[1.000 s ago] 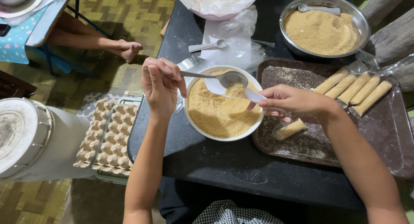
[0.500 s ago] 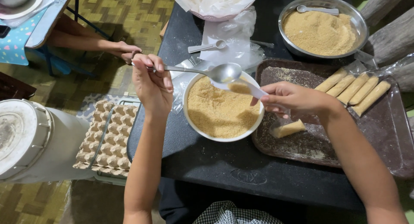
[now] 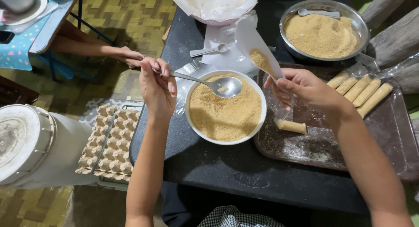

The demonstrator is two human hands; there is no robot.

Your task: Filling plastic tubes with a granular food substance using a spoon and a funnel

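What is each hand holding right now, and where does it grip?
Left hand pinches the spoon at its handle end. Right hand grips the clear plastic bag at its lower end.

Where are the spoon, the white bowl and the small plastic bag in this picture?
spoon (image 3: pixel 224 86), head view, on its bowl part.
white bowl (image 3: pixel 262 105), head view, on its right rim.
small plastic bag (image 3: pixel 253 41), head view, on its empty upper part.

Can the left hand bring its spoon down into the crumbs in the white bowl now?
Probably yes: the left hand holds the spoon just above the white bowl, and nothing lies between them.
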